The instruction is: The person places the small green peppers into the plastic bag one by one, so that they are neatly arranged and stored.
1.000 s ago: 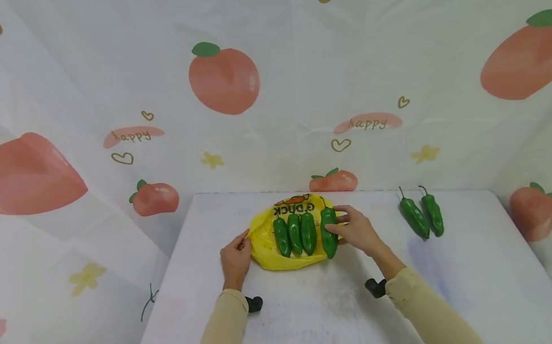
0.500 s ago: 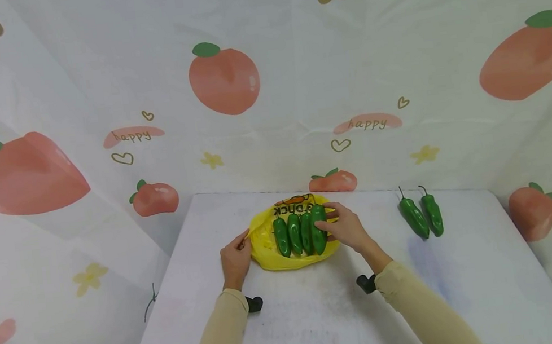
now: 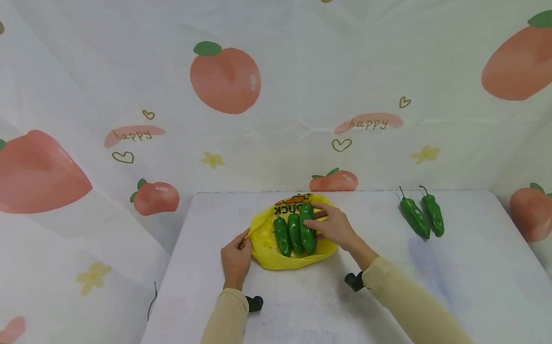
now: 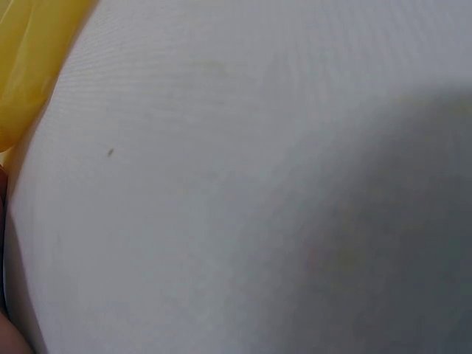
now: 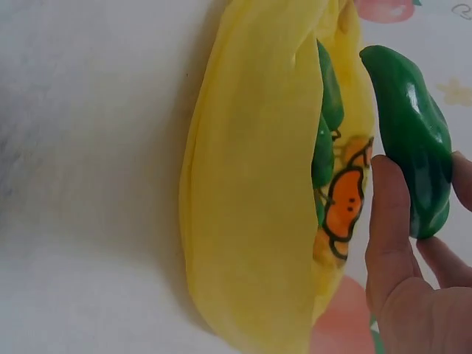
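Note:
A yellow plastic bag (image 3: 270,255) lies spread with its mouth open, printed with dark lettering and an orange cartoon figure. At its left edge, my left hand (image 3: 237,261) pinches the rim. Only a strip of the yellow bag (image 4: 33,63) shows in the left wrist view. My right hand (image 3: 334,228) holds a green pepper (image 3: 308,231) between thumb and fingers, above the bag. In the right wrist view that pepper (image 5: 413,133) is apart from the bag's rim. Green peppers (image 3: 281,236) lie side by side inside; the held one covers part of the row.
Two more green peppers (image 3: 423,216) with long stems lie at the right rear of the white table (image 3: 303,316). A white curtain (image 3: 273,149) with fruit prints surrounds the table's back and sides.
My right hand has carried its pepper leftward across the bag, from the right edge to over the peppers inside. My left hand has stayed at the left rim.

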A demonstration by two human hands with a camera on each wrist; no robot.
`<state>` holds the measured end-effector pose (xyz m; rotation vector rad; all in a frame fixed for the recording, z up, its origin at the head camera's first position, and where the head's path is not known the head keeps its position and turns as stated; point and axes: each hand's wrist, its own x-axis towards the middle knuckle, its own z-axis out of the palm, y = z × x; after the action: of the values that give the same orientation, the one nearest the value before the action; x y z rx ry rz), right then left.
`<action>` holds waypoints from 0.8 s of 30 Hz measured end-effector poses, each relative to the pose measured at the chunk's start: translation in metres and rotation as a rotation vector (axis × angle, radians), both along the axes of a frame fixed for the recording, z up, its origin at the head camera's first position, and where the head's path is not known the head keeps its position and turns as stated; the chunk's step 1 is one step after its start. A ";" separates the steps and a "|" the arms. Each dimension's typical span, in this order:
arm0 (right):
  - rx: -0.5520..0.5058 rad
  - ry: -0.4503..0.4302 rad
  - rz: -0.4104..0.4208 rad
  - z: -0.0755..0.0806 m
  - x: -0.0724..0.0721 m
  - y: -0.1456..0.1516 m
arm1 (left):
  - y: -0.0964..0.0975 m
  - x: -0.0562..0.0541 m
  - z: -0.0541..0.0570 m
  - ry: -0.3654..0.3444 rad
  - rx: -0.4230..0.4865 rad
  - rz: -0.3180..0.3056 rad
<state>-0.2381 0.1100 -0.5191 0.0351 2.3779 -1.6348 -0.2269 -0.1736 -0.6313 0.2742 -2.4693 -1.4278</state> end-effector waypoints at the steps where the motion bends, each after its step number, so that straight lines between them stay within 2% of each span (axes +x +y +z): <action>1: -0.004 0.001 0.000 -0.001 -0.001 -0.002 | 0.000 0.000 0.000 0.003 0.002 0.001; 7: -0.012 -0.006 0.008 -0.003 -0.004 -0.014 | 0.001 0.001 0.004 -0.002 0.007 0.009; 17: 0.046 0.005 0.013 -0.008 -0.009 -0.026 | 0.001 0.003 0.009 -0.007 0.007 0.010; 24: 0.057 -0.003 0.044 -0.013 -0.010 -0.032 | 0.001 0.004 0.009 -0.017 0.015 0.006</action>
<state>-0.2485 0.0778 -0.5323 -0.0044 2.4054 -1.5465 -0.2233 -0.1723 -0.6224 0.2981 -2.4702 -1.4478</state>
